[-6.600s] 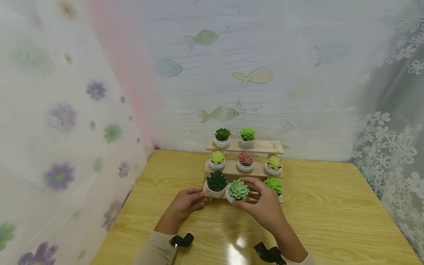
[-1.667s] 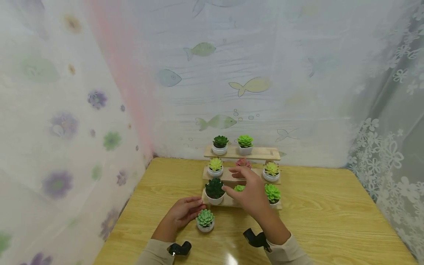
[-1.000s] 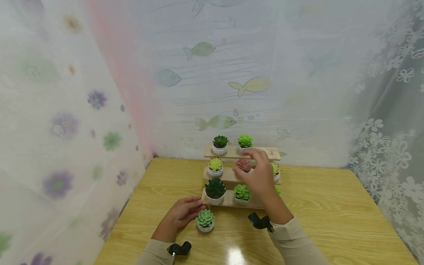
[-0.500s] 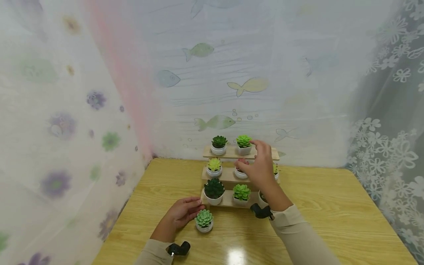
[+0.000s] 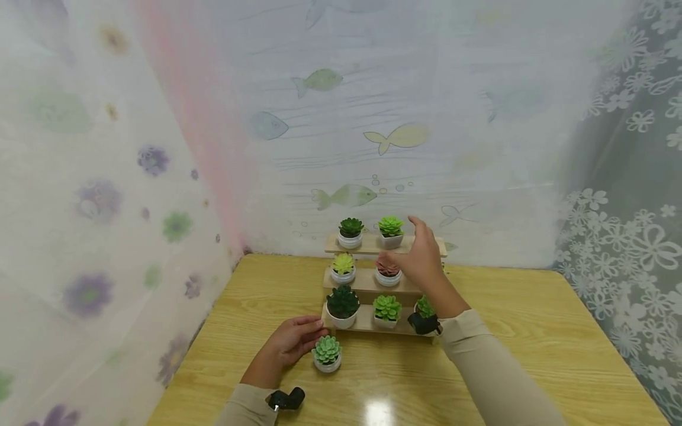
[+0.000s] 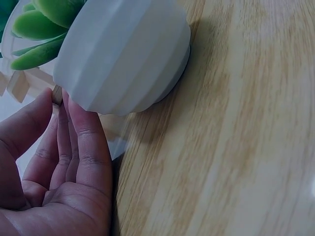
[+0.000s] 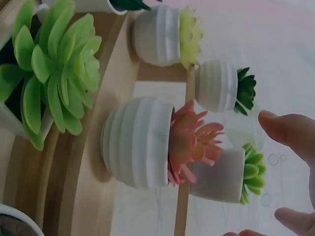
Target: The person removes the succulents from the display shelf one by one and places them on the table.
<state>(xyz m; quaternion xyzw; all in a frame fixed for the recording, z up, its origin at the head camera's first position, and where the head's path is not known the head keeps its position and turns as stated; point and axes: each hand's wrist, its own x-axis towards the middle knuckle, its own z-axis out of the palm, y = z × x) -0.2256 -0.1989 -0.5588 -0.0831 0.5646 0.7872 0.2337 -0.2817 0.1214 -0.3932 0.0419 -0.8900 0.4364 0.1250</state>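
Note:
My left hand [image 5: 294, 341] pinches the left end of the bottom tier of a wooden three-tier stand [image 5: 365, 281] between thumb and fingers. Right by it on the table is a pale green potted succulent [image 5: 327, 352]; its ribbed white pot [image 6: 125, 59] fills the top of the left wrist view. My right hand [image 5: 421, 257] is raised at the stand's upper right, thumb and fingers spread with nothing between them. Its thumb overlaps the pink succulent [image 5: 388, 272] on the middle tier, and its fingertips are just right of the bright green succulent [image 5: 391, 231] on the top tier.
A dark green succulent [image 5: 350, 232] is at top left, a yellow one [image 5: 343, 267] at middle left. The bottom tier bears a large dark succulent [image 5: 343, 306], a bright green one [image 5: 386, 310] and another green one [image 5: 424, 306] partly behind my wrist camera. A printed curtain hangs behind the table.
The pale green succulent went from my right hand onto the table; a bright green one now shows mid bottom tier. My right hand rose to the top tier, spreading; the left stayed.

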